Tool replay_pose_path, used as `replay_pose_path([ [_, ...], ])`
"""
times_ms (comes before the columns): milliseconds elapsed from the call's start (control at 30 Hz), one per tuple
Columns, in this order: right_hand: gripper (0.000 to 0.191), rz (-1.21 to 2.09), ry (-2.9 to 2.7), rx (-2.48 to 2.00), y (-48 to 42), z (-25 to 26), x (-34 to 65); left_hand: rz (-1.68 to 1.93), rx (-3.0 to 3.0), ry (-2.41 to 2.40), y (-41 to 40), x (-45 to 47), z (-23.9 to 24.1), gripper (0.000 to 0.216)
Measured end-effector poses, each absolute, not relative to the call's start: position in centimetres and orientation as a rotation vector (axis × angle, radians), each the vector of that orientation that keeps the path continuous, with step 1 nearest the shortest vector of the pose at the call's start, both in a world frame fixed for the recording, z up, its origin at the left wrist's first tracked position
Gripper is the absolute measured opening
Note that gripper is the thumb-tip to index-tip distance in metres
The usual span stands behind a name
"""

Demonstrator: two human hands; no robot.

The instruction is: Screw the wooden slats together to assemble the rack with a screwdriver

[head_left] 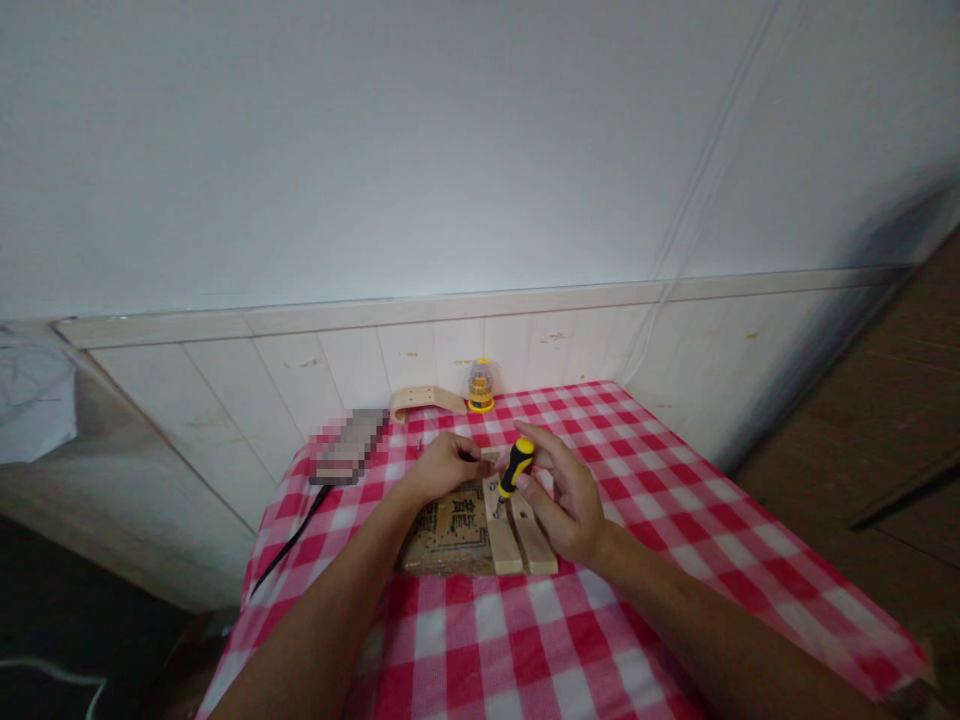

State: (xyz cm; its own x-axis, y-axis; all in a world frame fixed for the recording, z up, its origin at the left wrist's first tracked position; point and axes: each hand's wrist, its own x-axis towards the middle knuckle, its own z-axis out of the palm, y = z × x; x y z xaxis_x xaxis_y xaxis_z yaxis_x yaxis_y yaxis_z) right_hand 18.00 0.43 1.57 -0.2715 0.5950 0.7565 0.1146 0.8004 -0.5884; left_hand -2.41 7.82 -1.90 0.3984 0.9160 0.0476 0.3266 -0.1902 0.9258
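My right hand (564, 495) pinches a short yellow-and-black screwdriver (514, 469), its tip pointing down at a pale wooden slat (501, 530). A second slat (534, 535) lies beside it on the right. Both slats rest against a brown printed board (448, 528). My left hand (442, 467) is curled at the board's far edge, pressing on the wood. Whether it holds anything is hidden.
The table wears a red-and-white checked cloth (637, 500). At the back lie a curved wooden piece (424, 400) and a small yellow container with a clear dome (481, 387). A blurred-out object (346, 448) with a black cable (292, 540) sits at the left. A panelled wall stands behind.
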Motion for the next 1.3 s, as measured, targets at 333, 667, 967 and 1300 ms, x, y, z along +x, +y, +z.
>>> replay_pose_path([
  [333, 0.043, 0.441, -1.829, -0.567, 0.2, 1.9, 18.0, 0.790, 1.688, 1.090, 7.8, -2.4, -1.7, 0.026],
  [667, 0.040, 0.385, -1.798, -0.626, 0.2, 1.9, 17.8, 0.786, 1.703, 1.121, 7.5, -2.3, -1.3, 0.030],
  [967, 0.038, 0.389, -1.782, -0.651, 0.4, 1.6, 17.7, 0.785, 1.718, 1.099, 7.7, -2.4, -1.4, 0.030],
  [1300, 0.036, 0.361, -1.806, -0.656, 0.4, 1.7, 17.7, 0.769, 1.717, 1.153, 7.4, -2.2, -0.9, 0.033],
])
